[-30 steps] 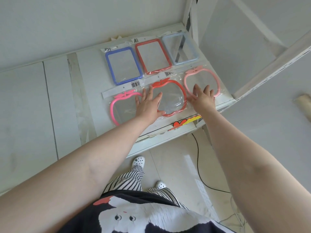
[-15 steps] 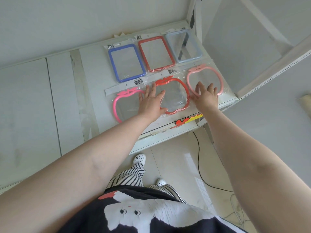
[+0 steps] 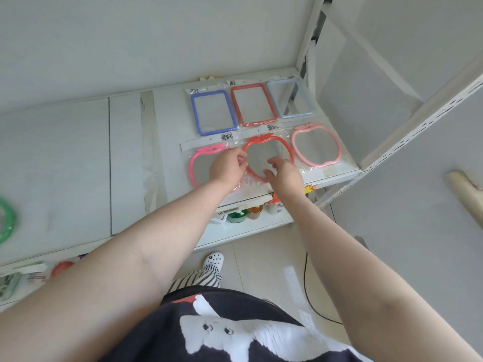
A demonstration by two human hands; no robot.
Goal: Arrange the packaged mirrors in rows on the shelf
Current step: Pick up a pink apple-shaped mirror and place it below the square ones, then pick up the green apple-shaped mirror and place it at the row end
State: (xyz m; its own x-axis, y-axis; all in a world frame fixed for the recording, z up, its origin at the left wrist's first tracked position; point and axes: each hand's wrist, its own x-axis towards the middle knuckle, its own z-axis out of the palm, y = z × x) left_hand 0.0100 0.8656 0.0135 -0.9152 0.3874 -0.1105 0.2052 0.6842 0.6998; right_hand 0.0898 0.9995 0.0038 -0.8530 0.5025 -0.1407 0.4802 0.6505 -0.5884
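Red apple mirror (image 3: pixel 266 147) on shelf (image 3: pixel 125 158): L hand (image 3: pixel 228 167) pinches its edge, R hand (image 3: pixel 283 173) loosely open above

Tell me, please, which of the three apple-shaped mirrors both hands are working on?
The red apple-shaped mirror, middle of the front row: left hand and right hand flank it, unlike its pink neighbours.

Three rectangular packaged mirrors (image 3: pixel 254 105) in the far row, three apple-shaped packaged mirrors (image 3: pixel 317 145) in the near row, two hands (image 3: pixel 283 176)
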